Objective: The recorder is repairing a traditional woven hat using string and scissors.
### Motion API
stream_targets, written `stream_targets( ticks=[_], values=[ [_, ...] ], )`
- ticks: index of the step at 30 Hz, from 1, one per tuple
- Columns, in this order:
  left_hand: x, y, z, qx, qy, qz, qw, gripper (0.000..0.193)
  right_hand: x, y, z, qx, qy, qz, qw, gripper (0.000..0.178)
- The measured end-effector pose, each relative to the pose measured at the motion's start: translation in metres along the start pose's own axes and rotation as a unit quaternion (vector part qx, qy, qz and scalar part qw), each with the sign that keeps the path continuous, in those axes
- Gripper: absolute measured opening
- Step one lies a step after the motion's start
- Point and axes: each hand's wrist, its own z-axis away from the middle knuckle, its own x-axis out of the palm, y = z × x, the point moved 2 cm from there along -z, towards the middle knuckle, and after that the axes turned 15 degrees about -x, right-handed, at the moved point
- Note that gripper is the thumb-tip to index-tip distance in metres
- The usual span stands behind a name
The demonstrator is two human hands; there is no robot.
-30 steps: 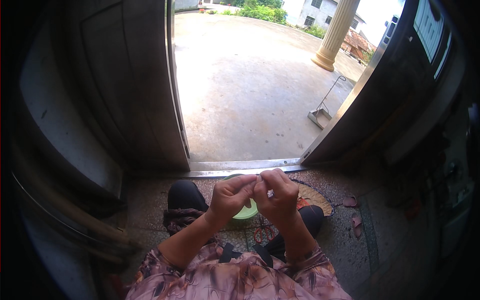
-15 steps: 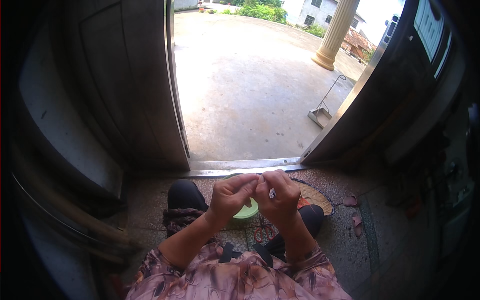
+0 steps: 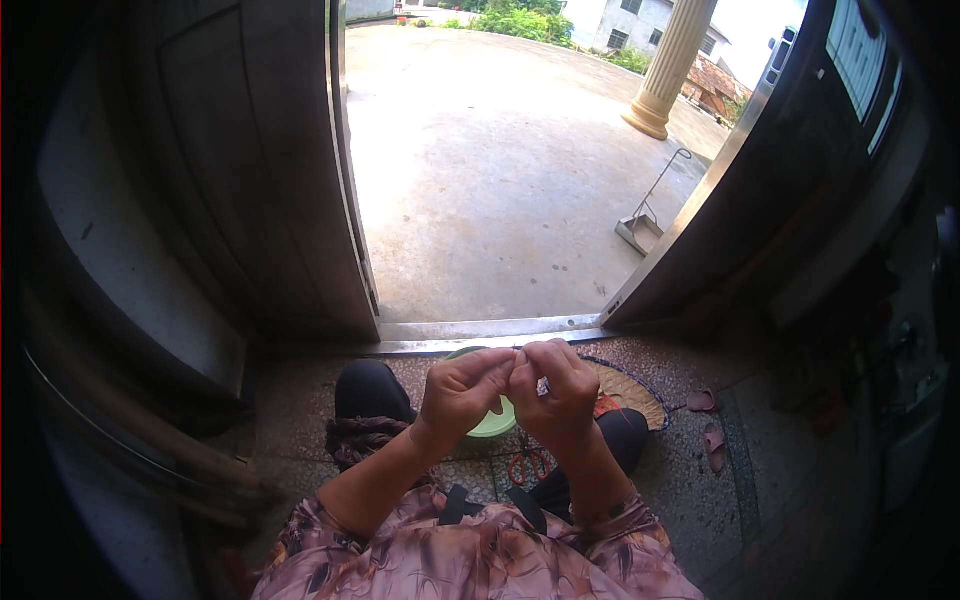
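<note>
Losing something small from between the left hand (image 3: 460,395) and the right hand (image 3: 556,390) looks the likeliest mishap to me, since a slack pinch could let it fall into the light-green basin (image 3: 492,424) showing beneath them or onto the speckled floor (image 3: 300,388). Each grip is narrow, thumb drawn in against forefinger, and the two meet tip to tip, though what they pinch, if anything, is too tiny to make out.
</note>
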Motion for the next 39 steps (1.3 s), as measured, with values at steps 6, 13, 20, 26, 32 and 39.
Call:
stream_targets(
  ticks=[6, 13, 20, 26, 32, 39],
  values=[
    [0.0002, 0.0000, 0.0000, 0.010, 0.005, -0.006, 1.000, 0.021, 0.0005, -0.0006, -0.0011, 0.006, 0.000, -0.002, 1.000, 0.004],
    [-0.0004, -0.0007, -0.0007, 0.021, 0.010, -0.017, 1.000, 0.021, 0.0011, 0.0005, 0.0000, 0.005, -0.009, 0.008, 1.000, 0.005],
    [0.0018, 0.0013, 0.0001, 0.041, 0.025, -0.043, 0.998, 0.020, 0.0014, 0.0010, 0.0004, 0.003, -0.013, 0.012, 1.000, 0.004],
    [0.0032, 0.0001, -0.0004, 0.076, 0.052, -0.087, 0.992, 0.019, 0.0011, 0.0022, 0.0027, 0.004, -0.020, 0.012, 1.000, 0.004],
    [0.0042, 0.0035, 0.0004, 0.135, 0.081, -0.152, 0.976, 0.016, 0.0005, 0.0024, 0.0049, 0.010, -0.024, 0.003, 1.000, 0.004],
    [0.0046, 0.0071, 0.0016, 0.195, 0.097, -0.225, 0.950, 0.017, -0.0005, 0.0027, 0.0078, 0.027, -0.010, -0.014, 0.999, 0.006]
  ],
)
